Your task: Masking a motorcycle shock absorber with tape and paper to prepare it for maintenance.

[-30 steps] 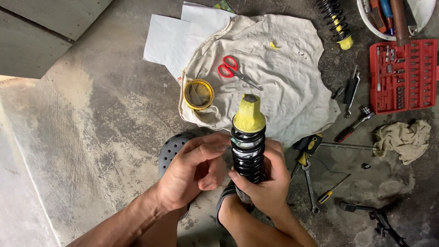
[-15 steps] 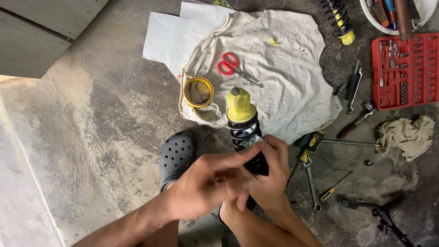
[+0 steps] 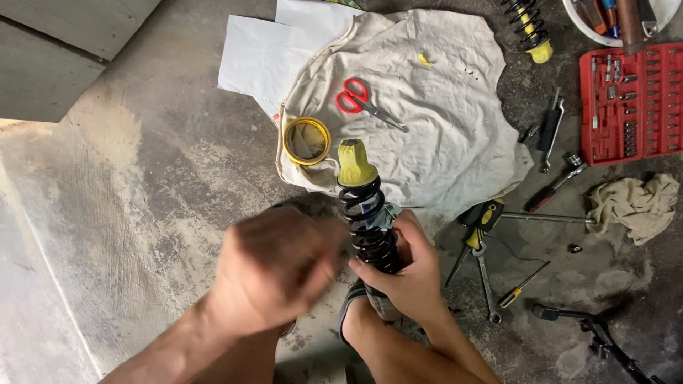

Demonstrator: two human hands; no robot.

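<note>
Shock absorber (image 3: pixel 366 220), red socket case (image 3: pixel 629 103), sockets inside

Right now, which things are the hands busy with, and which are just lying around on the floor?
In hand:
- coil spring shock absorber with a yellow cap, gripped by the right hand
- left hand, blurred, right beside it

Lying about:
- red scissors on the pale cloth
- yellow tape roll
- red socket set
- second shock absorber
- crumpled rag
- spanner

left hand (image 3: pixel 274 267) has pulled off the shock absorber (image 3: pixel 366 224)
</note>
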